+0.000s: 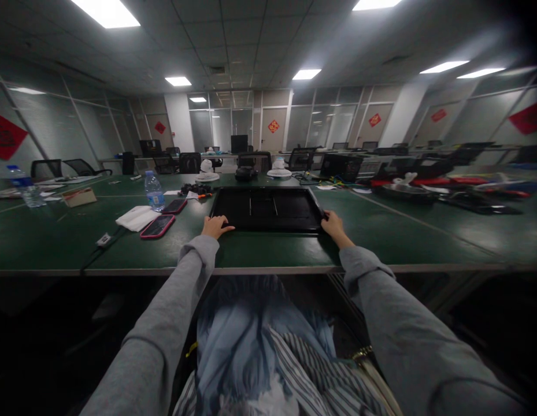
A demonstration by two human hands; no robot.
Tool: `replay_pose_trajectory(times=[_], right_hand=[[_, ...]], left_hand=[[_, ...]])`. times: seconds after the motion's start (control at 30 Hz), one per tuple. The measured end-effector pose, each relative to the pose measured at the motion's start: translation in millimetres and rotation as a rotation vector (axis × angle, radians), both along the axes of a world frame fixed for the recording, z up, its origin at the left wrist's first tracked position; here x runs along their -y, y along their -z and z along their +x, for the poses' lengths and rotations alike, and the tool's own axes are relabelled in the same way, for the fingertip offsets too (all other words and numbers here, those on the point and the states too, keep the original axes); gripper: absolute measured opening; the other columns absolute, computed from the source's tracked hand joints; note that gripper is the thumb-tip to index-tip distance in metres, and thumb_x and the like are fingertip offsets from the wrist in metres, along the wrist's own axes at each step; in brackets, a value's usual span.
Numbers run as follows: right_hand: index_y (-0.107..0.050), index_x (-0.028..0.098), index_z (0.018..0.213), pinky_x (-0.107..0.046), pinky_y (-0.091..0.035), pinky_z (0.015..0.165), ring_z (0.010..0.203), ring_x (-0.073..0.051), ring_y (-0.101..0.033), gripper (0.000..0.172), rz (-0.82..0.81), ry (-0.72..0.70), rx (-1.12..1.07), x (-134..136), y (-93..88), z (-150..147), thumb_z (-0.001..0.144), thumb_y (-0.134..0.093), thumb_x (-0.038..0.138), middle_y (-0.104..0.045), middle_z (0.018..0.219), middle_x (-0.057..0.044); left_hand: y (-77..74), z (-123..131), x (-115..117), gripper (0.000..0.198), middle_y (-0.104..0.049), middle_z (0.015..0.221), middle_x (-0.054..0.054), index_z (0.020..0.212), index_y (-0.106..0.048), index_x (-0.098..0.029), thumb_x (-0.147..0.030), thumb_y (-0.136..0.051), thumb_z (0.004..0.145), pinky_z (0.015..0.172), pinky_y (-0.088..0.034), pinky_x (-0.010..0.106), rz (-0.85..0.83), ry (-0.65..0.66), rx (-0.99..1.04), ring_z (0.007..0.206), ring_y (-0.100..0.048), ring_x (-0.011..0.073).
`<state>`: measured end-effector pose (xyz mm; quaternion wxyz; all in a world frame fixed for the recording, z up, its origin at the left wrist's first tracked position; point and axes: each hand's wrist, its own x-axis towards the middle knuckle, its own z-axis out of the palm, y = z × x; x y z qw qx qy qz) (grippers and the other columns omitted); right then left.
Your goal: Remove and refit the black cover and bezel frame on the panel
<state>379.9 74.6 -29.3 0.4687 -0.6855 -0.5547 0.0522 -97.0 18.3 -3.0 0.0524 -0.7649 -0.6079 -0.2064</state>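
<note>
A shallow black rectangular panel (289, 216) with a raised rim lies on the green tabletop in front of me. Two thin light-coloured strips stand out in its middle. My left hand (215, 226) grips its near left corner, the thumb stretched along the near edge. On the other side, my right hand (335, 227) is closed round the right edge near the front corner, and its fingertips are partly hidden. Both arms reach forward in grey sleeves.
Left of the panel lie a pink-edged phone (158, 226), a second phone (175, 206), white tissues (137, 218) and a water bottle (154, 192). Behind it stand small white fans (279, 169). Dark equipment and cables (404, 190) crowd the right. The table's front edge (272, 270) runs before me.
</note>
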Motion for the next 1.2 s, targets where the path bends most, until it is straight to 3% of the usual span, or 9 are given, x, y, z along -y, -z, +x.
replay_pose_trajectory(times=[0.23,0.4,0.53,0.67,0.77,0.93,1.2], right_hand=[[-0.062,0.011,0.125,-0.044,-0.042,0.107,0.116,-0.028,-0.061,0.043,-0.071,0.023,0.072,4.1,-3.5,-6.4,0.083,-0.053,0.015,-0.066,0.122,-0.018],[-0.057,0.009,0.13,-0.042,-0.043,0.103,0.113,-0.029,-0.062,0.044,-0.066,0.038,0.085,8.0,-7.6,-11.4,0.087,-0.05,0.014,-0.065,0.121,-0.021],[-0.059,0.012,0.126,-0.043,-0.043,0.103,0.112,-0.028,-0.062,0.04,-0.017,0.043,0.044,10.1,-7.9,-13.5,0.087,-0.05,0.015,-0.067,0.117,-0.018],[-0.057,0.013,0.128,-0.045,-0.042,0.104,0.115,-0.029,-0.061,0.042,-0.001,0.046,0.035,9.8,-6.5,-13.2,0.087,-0.049,0.016,-0.066,0.121,-0.018],[-0.056,0.012,0.131,-0.045,-0.042,0.105,0.117,-0.029,-0.06,0.044,-0.011,0.049,0.042,10.1,-6.4,-12.1,0.088,-0.048,0.016,-0.064,0.124,-0.02],[-0.059,0.013,0.129,-0.043,-0.044,0.102,0.111,-0.028,-0.062,0.042,0.035,0.046,0.037,11.5,-7.4,-11.8,0.088,-0.048,0.018,-0.067,0.119,-0.018],[-0.059,0.012,0.133,-0.044,-0.044,0.103,0.112,-0.029,-0.062,0.046,0.027,0.066,0.078,6.7,-5.5,-11.8,0.089,-0.048,0.019,-0.067,0.12,-0.018]], left_hand=[[-0.5,0.8,5.6,0.038,-0.067,0.118,0.008,0.1,-0.07,-0.026,-0.059,-0.054,0.093,0.103,-0.029,0.045,0.054,0.0,0.053,0.119,-0.051,0.0282],[3.2,-4.8,-0.3,0.049,-0.053,0.143,0.019,0.135,-0.057,-0.019,-0.049,-0.05,0.096,0.107,-0.033,0.048,0.122,-0.289,0.254,0.134,-0.043,0.0331],[10.3,-19.1,-11.7,0.049,-0.057,0.138,0.023,0.134,-0.058,-0.014,-0.043,-0.052,0.095,0.101,-0.041,0.048,-0.051,-0.444,0.368,0.129,-0.051,0.0362],[15.2,-27.3,-20.2,0.037,-0.065,0.129,0.017,0.121,-0.067,-0.021,-0.041,-0.051,0.095,0.102,-0.042,0.05,-0.095,-0.427,0.401,0.127,-0.055,0.0351],[15.9,-26.5,-22.0,0.035,-0.067,0.128,0.016,0.123,-0.065,-0.022,-0.037,-0.049,0.096,0.103,-0.042,0.049,-0.077,-0.409,0.402,0.126,-0.057,0.0328],[12.8,-21.1,-18.7,0.037,-0.068,0.124,0.018,0.129,-0.059,-0.019,-0.033,-0.044,0.098,0.097,-0.044,0.042,-0.06,-0.369,0.404,0.119,-0.062,0.0311],[8.3,-20.3,-13.4,0.039,-0.066,0.125,0.022,0.132,-0.052,-0.015,-0.031,-0.04,0.099,0.095,-0.045,0.042,-0.077,-0.39,0.393,0.119,-0.062,0.0329]])
